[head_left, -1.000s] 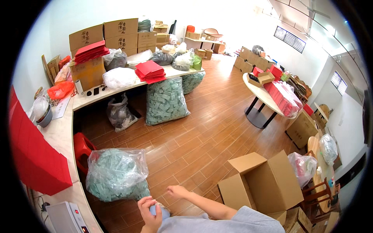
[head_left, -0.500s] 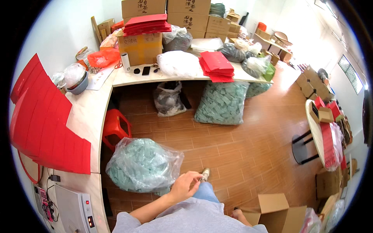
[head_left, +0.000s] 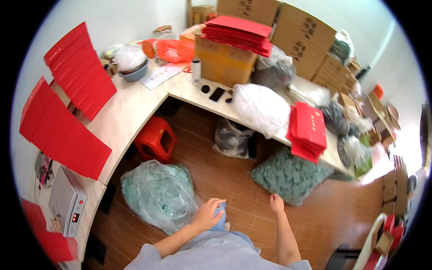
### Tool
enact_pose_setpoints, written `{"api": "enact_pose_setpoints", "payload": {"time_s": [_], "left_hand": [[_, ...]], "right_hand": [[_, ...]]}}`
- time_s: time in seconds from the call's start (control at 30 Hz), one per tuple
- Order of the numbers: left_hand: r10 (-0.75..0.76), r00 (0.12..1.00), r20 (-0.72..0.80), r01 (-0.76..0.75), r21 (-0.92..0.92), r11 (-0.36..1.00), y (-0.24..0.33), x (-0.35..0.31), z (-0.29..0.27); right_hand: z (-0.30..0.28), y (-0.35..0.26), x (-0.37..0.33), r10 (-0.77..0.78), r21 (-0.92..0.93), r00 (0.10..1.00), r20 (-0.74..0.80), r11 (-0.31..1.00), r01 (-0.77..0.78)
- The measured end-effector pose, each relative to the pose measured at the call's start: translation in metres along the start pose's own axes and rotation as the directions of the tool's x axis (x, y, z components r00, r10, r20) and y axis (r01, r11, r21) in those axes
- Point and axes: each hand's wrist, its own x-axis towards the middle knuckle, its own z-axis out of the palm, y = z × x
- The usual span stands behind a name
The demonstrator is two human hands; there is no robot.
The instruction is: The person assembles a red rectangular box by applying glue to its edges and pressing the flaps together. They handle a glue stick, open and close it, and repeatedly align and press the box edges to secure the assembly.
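My left hand [head_left: 209,215] is in front of my body, its fingers loosely curved and apart from the thumb, with nothing in it. It is nearest to a large clear plastic bag [head_left: 157,193] full of small pale green packets, standing on the floor to its left. Farther right, my right hand [head_left: 277,204] is held out over the floor with its fingers curled closed. Whether anything is inside them is hidden. Beyond that hand, a second filled bag of green packets [head_left: 292,175] leans under the table edge.
An L-shaped table [head_left: 130,105] bears fanned red sheets [head_left: 81,72], a grey scale [head_left: 67,202], a white bag [head_left: 261,108], a red envelope stack [head_left: 308,130] and a cardboard box [head_left: 225,63]. A red stool [head_left: 155,139] stands beneath its corner. A round table [head_left: 369,243] is at lower right.
My view has swung to the right and moved closer to the tables. My right hand has come up from low beside the open carton to in front of me. The left stays near my body.
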Motion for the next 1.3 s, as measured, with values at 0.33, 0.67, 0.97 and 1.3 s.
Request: {"api": "enact_pose_setpoints", "payload": {"time_s": [0.33,0.67,0.97,1.3], "left_hand": [[-0.12,0.93,-0.348,0.18,0.144,0.973,-0.099,0.125,-0.066],[-0.533,0.295,-0.793,0.827,-0.068,0.558,-0.412,0.222,-0.306],[-0.581,0.02,-0.813,0.915,-0.22,0.339,-0.523,0.27,-0.437],[-0.137,0.038,-0.99,0.942,-0.01,0.335,-0.587,0.32,-0.595]], "right_hand": [[0.086,-0.188,0.205,-0.522,0.064,0.768,0.371,0.839,0.54],[0.183,-0.394,0.323,-0.52,-0.064,0.622,0.586,0.735,0.675],[0.204,-0.71,0.383,-0.703,0.351,0.604,0.377,0.711,0.609],[0.269,-1.282,0.4,-0.969,0.508,0.016,-0.248,-0.116,0.853]]}}
